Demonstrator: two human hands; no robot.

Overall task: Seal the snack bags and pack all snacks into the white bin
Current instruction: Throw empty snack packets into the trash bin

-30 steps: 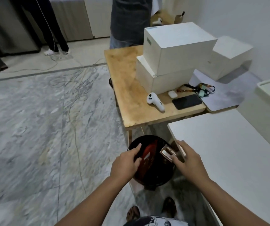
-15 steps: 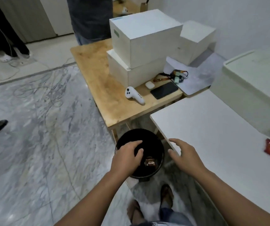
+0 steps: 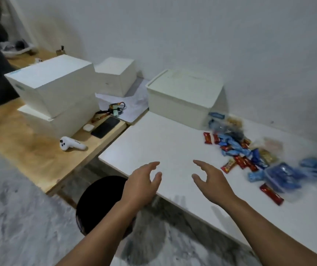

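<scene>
While both of my hands hang empty in the air, fingers loosely spread and curled, nothing lies between them. My left hand (image 3: 141,184) hovers over the near edge of the white worktop (image 3: 165,143), and my right hand (image 3: 212,180) is raised just beside it, palm turned inward toward the left one. Below my left forearm, on the marble floor (image 3: 19,217), stands a black bin (image 3: 98,200), its mouth partly covered by my arm.

To the right of my right hand, on the worktop, lies the scattered pile of snacks (image 3: 249,156): red bars, blue wrappers and some clear bags, blurred so that I cannot tell which bags are sealed. Beyond both hands, at the far side of the worktop against the wall, sits the white bin (image 3: 182,96) with its lid on, just beside the far end of the snack pile.

Off to the left of my left hand is a wooden worktop (image 3: 29,156) carrying stacked white boxes (image 3: 56,98), a white controller (image 3: 72,145) and a dark phone (image 3: 105,127).
</scene>
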